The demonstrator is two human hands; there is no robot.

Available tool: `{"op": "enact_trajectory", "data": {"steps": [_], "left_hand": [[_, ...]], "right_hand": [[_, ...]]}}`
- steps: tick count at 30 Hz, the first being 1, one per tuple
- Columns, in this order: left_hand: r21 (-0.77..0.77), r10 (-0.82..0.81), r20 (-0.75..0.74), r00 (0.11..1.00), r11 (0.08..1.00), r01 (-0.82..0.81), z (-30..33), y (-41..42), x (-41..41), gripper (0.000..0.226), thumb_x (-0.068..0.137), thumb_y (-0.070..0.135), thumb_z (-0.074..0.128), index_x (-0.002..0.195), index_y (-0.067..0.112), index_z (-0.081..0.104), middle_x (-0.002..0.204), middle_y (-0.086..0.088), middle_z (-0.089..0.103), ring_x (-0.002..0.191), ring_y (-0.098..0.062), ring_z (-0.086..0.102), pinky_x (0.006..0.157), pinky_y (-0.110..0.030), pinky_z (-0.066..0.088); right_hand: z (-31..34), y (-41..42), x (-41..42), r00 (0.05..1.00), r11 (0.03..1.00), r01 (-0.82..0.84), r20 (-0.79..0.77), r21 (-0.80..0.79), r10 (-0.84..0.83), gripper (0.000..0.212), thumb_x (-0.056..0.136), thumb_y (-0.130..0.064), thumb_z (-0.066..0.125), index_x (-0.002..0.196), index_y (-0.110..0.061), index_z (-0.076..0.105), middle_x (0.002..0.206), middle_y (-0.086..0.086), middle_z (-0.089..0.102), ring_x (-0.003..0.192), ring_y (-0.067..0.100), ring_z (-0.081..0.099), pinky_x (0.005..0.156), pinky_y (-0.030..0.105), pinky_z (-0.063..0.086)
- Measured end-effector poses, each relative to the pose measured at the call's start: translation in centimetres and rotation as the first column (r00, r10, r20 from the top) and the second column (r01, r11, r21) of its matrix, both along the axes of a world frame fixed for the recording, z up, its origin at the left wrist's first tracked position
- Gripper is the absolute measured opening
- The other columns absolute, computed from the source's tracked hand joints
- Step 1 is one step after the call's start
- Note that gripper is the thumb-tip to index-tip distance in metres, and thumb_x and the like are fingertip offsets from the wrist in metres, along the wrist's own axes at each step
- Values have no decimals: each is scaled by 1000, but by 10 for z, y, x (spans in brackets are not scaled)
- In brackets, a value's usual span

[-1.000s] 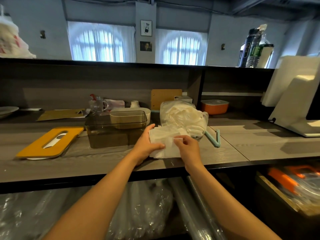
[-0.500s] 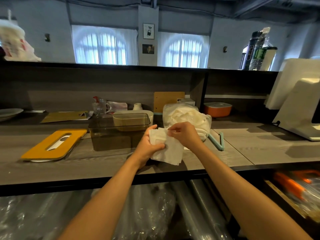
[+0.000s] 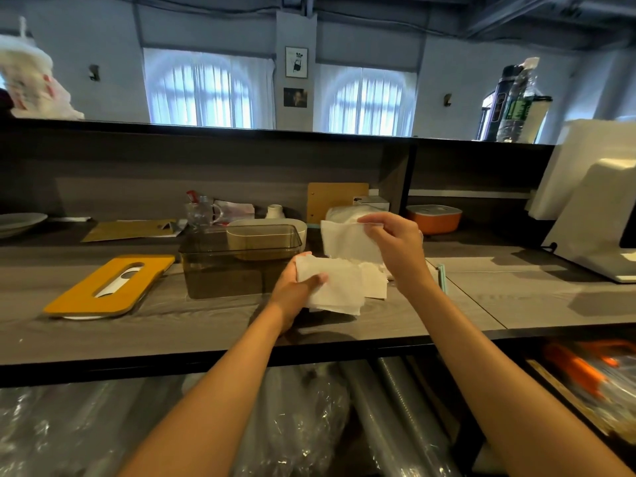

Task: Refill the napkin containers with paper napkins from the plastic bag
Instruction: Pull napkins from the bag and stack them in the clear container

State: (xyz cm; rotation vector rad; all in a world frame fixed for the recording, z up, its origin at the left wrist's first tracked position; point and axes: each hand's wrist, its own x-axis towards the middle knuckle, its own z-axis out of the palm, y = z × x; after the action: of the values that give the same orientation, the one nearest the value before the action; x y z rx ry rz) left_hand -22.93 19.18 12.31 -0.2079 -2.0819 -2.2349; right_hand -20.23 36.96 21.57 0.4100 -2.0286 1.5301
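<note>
On the wooden counter [image 3: 206, 325] sits the open smoky container [image 3: 237, 270]; just right of it the left hand [image 3: 296, 287] grips a napkin stack [image 3: 339, 290], and above that the right hand [image 3: 395, 246] pinches one napkin [image 3: 347, 241].

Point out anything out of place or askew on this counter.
The yellow slotted lid lies on the counter, off the smoky transparent napkin container, which stands open. The napkin stack in the left hand is fanned unevenly.
</note>
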Motion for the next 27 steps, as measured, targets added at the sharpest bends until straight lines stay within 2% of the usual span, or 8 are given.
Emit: {"op": "enact_trajectory", "data": {"steps": [4, 8, 11, 14, 18, 22, 24, 27], "left_hand": [[-8, 53, 34, 998, 999, -53, 2, 3, -2, 53, 96, 28, 63, 145, 23, 43, 130, -6, 60, 111, -22, 63, 83, -35, 58], [-44, 48, 38, 998, 998, -46, 7, 6, 2, 37, 105, 37, 42, 140, 25, 41, 126, -2, 56, 105, -17, 59, 75, -30, 52], [-88, 63, 37, 997, 994, -60, 7, 5, 2, 48, 103, 54, 33, 144, 29, 40, 129, 0, 54, 108, -17, 58, 88, -36, 51], [-92, 48, 32, 998, 995, -44, 5, 6, 5, 58, 98, 53, 48, 147, 27, 36, 136, -4, 53, 117, -23, 57, 100, -43, 49], [-241, -11, -50, 999, 970, -1, 2, 3, 6, 92, 80, 18, 80, 152, 31, 25, 134, 3, 43, 123, -21, 49, 102, -41, 49], [-92, -72, -158, 985, 994, 58, 3, 0, 13, 91, 79, 1, 77, 149, 34, 28, 132, 5, 49, 118, -15, 54, 87, -27, 55], [-17, -145, -181, 973, 989, 144, 5, -1, 18, 88, 79, 2, 77, 145, 39, 32, 134, 2, 50, 118, -19, 57, 87, -30, 57], [100, -335, -116, 935, 933, 347, 9, -5, 24, 94, 70, 9, 76, 145, 45, 32, 139, -5, 49, 120, -29, 59, 90, -43, 57]], "right_hand": [[-5, -2, 19, 951, 949, -234, 151, -211, 269, 23, 93, -6, 58, 82, -21, 71, 92, -9, 62, 97, 14, 55, 84, 29, 49], [-38, -2, 8, 938, 988, -154, 320, 34, 135, 26, 93, -5, 54, 85, -21, 73, 98, 1, 66, 95, 16, 55, 71, 22, 44], [-65, -2, -5, 934, 977, -87, 358, 194, 12, 21, 94, -9, 56, 98, -15, 75, 106, -1, 66, 100, 13, 54, 72, 15, 37], [-77, -1, -9, 940, 988, -51, 342, 146, -2, 20, 93, -8, 58, 101, -12, 76, 100, -4, 67, 93, 6, 55, 70, 12, 37], [-79, -1, -11, 946, 985, -53, 324, 162, -2, 21, 92, -8, 58, 101, -13, 75, 101, -3, 68, 95, 9, 56, 72, 15, 40], [-76, 3, -14, 972, 1000, -21, 236, 12, 18, 21, 96, -21, 58, 116, -22, 66, 119, -1, 64, 109, 13, 58, 89, 27, 49], [-62, 2, -16, 976, 996, -41, 212, -81, 57, 34, 99, -31, 53, 132, -22, 54, 133, -2, 54, 119, 12, 51, 95, 28, 43], [-33, -2, -22, 889, 950, -89, 406, -301, 212, 49, 101, -46, 41, 142, -19, 44, 139, 0, 47, 119, 14, 46, 97, 32, 38]]}}
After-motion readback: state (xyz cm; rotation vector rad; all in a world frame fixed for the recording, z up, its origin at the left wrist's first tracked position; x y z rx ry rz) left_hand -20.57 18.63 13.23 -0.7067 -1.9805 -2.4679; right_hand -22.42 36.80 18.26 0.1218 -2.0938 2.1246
